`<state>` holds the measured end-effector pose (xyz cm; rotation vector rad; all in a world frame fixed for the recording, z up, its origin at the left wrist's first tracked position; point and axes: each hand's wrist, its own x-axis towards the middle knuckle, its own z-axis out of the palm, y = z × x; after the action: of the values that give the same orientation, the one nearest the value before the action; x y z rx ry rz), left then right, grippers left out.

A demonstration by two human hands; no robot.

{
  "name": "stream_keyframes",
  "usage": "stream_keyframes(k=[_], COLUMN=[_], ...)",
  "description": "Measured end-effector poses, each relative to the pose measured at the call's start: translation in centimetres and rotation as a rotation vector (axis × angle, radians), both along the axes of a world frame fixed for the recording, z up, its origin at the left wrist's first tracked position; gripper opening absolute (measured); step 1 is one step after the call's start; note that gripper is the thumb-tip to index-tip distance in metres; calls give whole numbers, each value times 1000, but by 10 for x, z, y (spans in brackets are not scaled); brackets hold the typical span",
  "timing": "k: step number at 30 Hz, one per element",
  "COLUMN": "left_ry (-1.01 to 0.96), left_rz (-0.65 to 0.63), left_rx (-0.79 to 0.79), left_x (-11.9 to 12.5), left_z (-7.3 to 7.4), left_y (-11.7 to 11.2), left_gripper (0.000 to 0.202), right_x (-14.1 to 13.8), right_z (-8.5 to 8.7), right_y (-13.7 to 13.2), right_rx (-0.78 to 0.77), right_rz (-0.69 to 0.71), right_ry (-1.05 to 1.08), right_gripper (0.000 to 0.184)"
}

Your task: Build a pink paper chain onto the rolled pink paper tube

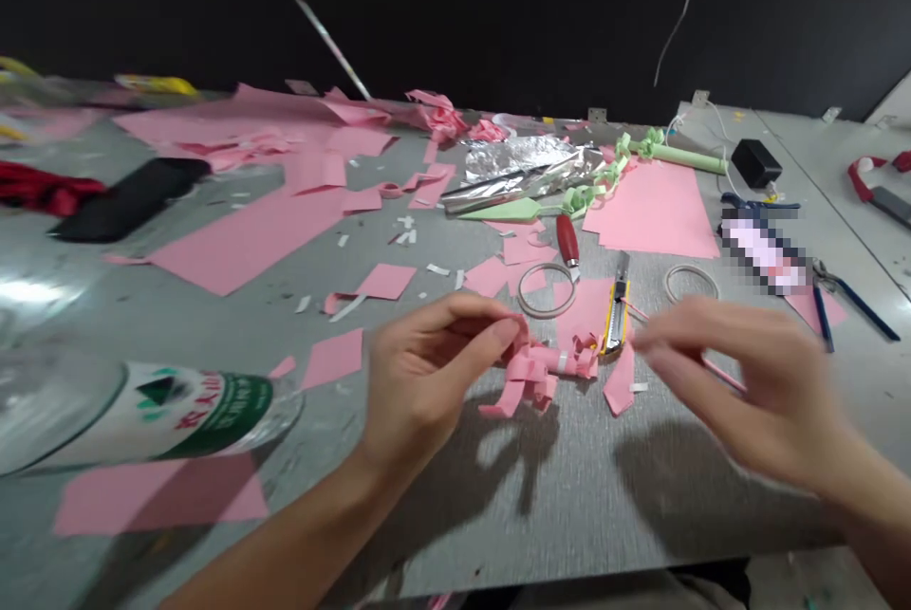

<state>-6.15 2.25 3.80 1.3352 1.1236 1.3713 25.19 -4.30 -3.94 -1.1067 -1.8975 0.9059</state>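
My left hand pinches a curled end of a pink paper figure between thumb and fingertips. Strips stick out from the figure, and a small white band wraps its tube-like part. My right hand, blurred by motion, has its thumb and fingertips together. Whatever may be between them is hidden. A thin pink strip runs behind those fingers; I cannot tell whether they hold it. Just left of the right fingertips lie a yellow utility knife with its blade out and a pointed pink paper piece.
Tape rings and a red-handled tool lie beyond my hands. Behind them are crumpled foil, green paper curls and pink sheets. Pliers lie right. A plastic bottle lies left, on its side.
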Motion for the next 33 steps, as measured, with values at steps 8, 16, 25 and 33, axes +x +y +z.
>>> stream_keyframes(k=[8,16,25,33], left_ry=[-10,-68,87,219], left_rz=[-22,-32,-94,-162], left_rx=[5,-35,-23,30], left_x=[-2,-3,3,12], left_z=[1,2,3,-5], left_y=[6,13,6,-4], left_gripper=[4,8,9,11], right_x=[-95,-61,-17,13], right_z=[71,55,77,90], right_y=[119,112,102,66], right_rx=[-198,-552,-284,-111], right_rz=[9,61,-176,-162], right_ry=[-538,90,4,-324], right_gripper=[13,34,23,20])
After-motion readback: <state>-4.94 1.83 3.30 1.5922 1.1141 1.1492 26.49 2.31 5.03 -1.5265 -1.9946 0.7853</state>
